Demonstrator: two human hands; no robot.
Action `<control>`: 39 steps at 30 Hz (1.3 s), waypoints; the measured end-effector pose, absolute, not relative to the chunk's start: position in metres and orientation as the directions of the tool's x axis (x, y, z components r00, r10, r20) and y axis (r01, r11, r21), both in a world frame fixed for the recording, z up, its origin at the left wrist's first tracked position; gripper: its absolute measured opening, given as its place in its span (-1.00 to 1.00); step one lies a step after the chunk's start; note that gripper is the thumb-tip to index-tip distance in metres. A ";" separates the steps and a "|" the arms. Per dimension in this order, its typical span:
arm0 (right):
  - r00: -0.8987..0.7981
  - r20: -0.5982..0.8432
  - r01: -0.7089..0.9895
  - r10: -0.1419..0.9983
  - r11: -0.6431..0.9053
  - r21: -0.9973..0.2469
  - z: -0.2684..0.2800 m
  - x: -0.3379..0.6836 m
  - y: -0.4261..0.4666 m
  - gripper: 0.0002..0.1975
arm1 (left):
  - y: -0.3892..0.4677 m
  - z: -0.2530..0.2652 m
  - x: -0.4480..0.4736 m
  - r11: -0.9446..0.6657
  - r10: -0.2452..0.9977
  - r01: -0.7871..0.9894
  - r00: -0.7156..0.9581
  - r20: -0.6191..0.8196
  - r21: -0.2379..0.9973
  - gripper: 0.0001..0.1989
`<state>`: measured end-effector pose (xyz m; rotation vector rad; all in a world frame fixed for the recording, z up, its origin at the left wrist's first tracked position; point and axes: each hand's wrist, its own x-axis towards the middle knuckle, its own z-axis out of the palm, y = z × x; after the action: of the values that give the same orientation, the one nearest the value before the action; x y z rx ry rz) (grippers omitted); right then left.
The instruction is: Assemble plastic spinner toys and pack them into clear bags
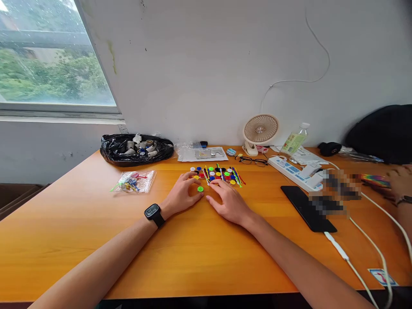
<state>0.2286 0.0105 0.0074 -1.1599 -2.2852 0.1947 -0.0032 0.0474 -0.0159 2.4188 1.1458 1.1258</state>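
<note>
From the head camera, you sit at an orange-brown table (154, 262), both bare hands reaching forward and close together over small plastic parts. Your left hand (184, 193), below a black wristwatch (152, 212), is half open, the fingers curled and the thumb set apart from them. A green disc (200, 189) lies in that gap, near the thumb tip; whether skin meets plastic, you cannot tell from here. Your right hand (230, 201) is loosely spread, thumb away from the bent fingers, its fingertips at the near end of a pale stick (205, 176); contact there is too small to make out.

The green disc, lying on the table between your two hands, shows its round face upward and, being round, has no long axis to read. The pale stick runs away from you, its far end leaning to the left. Just beyond your fingers spreads a cluster of coloured discs (212, 174), and at its right side a bunch of coloured sticks (236, 177) slants the same way, far ends to the left. A clear packet (137, 181) of parts lies left of your left hand, a black phone (301, 206) well to your right
</note>
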 end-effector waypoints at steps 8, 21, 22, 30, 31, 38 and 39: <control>-0.245 0.574 0.571 0.781 0.595 -0.566 0.003 0.232 0.023 -0.80 | 0.044 -0.010 0.000 -0.658 0.751 0.475 0.470 0.463 0.585 -0.86; 0.017 0.672 0.456 0.740 0.593 -0.664 0.013 0.237 0.026 -0.87 | 0.035 -0.001 0.002 -0.673 0.703 0.365 0.586 0.404 0.643 -0.79; 0.058 0.657 0.420 0.752 0.579 -0.699 0.014 0.238 0.027 -0.87 | 0.035 0.000 0.002 -0.668 0.713 0.358 0.558 0.425 0.652 -0.79; 0.138 0.309 -0.029 0.941 0.316 -0.948 0.012 0.238 0.035 -0.79 | 0.041 0.004 -0.001 -0.672 0.726 0.436 0.229 0.649 0.599 -0.60; 0.124 0.261 -0.079 0.957 0.272 -0.959 0.012 0.237 0.035 -0.78 | 0.041 0.003 -0.001 -0.683 0.718 0.434 0.251 0.649 0.588 -0.59; 0.019 0.091 -0.221 0.996 0.093 -0.971 0.008 0.232 0.032 -0.76 | 0.037 -0.001 0.001 -0.704 0.711 0.387 0.390 0.586 0.596 -0.80; 0.006 0.088 -0.210 0.996 0.087 -0.974 0.008 0.232 0.032 -0.76 | 0.036 0.000 0.001 -0.697 0.717 0.386 0.403 0.569 0.604 -0.79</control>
<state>0.2320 0.0316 0.0084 -0.9880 -1.0958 1.2396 0.0012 0.0360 -0.0003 2.2878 0.9496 1.2031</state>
